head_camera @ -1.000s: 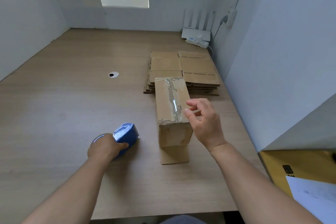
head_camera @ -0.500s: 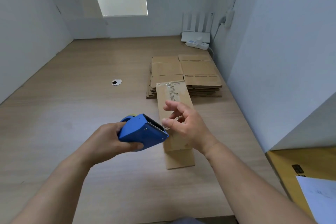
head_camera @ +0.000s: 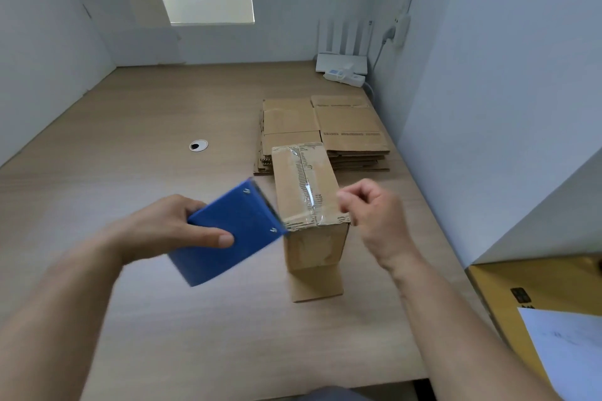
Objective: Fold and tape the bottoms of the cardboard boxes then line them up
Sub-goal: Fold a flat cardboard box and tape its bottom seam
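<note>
A cardboard box (head_camera: pixel 304 185) stands bottom-up on the wooden table (head_camera: pixel 130 146), with clear tape running lengthwise along its folded bottom seam. My left hand (head_camera: pixel 166 228) grips a blue tape dispenser (head_camera: pixel 228 234), whose toothed edge meets the box's near left corner. A strip of clear tape stretches from it across the box's near edge. My right hand (head_camera: pixel 374 221) hovers at the box's near right corner with curled fingers pinching the tape's end. Behind the box lies a stack of flat unfolded boxes (head_camera: pixel 325 130).
A round cable hole (head_camera: pixel 198 145) sits in the tabletop left of the stack. A white router and power strip (head_camera: pixel 342 68) stand in the far right corner. White walls close in on the right and left. A yellow box with a paper sheet (head_camera: pixel 553 309) is at lower right.
My left hand lifted the blue dispenser off the table and brought it to the box's near corner. My right hand drew the tape end rightwards across the box's near edge.
</note>
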The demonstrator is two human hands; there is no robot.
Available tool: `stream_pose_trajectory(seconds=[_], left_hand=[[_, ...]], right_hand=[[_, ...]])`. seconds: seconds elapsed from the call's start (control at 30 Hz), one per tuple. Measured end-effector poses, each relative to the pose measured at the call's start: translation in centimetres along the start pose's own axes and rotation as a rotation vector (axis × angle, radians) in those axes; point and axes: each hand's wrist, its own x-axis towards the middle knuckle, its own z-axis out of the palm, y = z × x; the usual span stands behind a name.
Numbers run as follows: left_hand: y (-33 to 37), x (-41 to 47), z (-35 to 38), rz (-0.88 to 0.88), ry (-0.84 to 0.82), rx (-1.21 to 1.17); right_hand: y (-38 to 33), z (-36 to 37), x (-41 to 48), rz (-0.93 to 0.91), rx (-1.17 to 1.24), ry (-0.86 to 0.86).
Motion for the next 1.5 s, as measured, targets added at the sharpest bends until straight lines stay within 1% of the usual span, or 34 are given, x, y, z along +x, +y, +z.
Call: stream_pose_trajectory(seconds=[0.07,0.17,0.23,0.6,0.73,0.87,0.97,1.03,1.1,1.13,1.2,1.23,1.27,1.33,1.4,1.5], left_hand=[[-0.6,-0.4,-1.6,-0.046,-0.029,0.007],[-0.8,0.1,-1.8,-0.108,-0.113,0.065],[-0.8,0.9,-1.2,-0.136,-0.129,0.091],[-1.8,4.8,-0.2,-0.189,-0.151,0.151],[-2.4,5.9,0.8,-0.211,-0.162,0.15],[-2.5,7.0,2.2,-0.248,-0.164,0.13],[-2.5,7.5,2.9,-0.254,-0.148,0.112],[-2.4,7.6,3.0,-0.251,-0.138,0.103],[-2.4,7.6,3.3,-0.241,-0.135,0.098],[-2.4,7.6,3.6,-0.234,-0.135,0.098],[-2.2,7.6,4.1,-0.227,-0.123,0.091],[-2.1,7.6,4.4,-0.23,-0.115,0.083],[-2.1,7.6,4.6,-0.232,-0.109,0.077],[-2.0,7.7,5.1,-0.237,-0.102,0.061],[-2.0,7.7,5.5,-0.235,-0.085,0.05],[-1.9,7.5,5.9,-0.232,-0.075,0.054]], right_hand=[[0.6,-1.8,0.4,0.074,0.021,0.063],[2.1,-1.8,0.2,0.202,-0.018,0.044],[3.0,-1.1,0.2,0.251,-0.055,0.069],[5.1,-0.5,1.7,0.359,-0.113,0.139],[6.1,-0.1,2.0,0.423,-0.085,0.119],[6.3,-0.3,2.5,0.562,0.079,0.039],[6.3,-0.2,2.7,0.63,0.099,0.013],[6.5,-0.3,2.9,0.635,0.017,0.031],[7.2,-0.7,2.7,0.615,-0.22,0.077],[7.5,-0.9,2.4,0.588,-0.328,0.128],[7.3,-1.1,1.9,0.442,-0.412,0.237],[6.8,-0.8,1.8,0.351,-0.431,0.258],[6.1,-0.5,1.9,0.284,-0.489,0.239],[5.2,0.6,2.0,0.211,-0.66,0.144],[5.0,1.3,2.4,0.222,-0.773,0.089],[5.4,1.6,2.8,0.253,-0.715,0.084]])
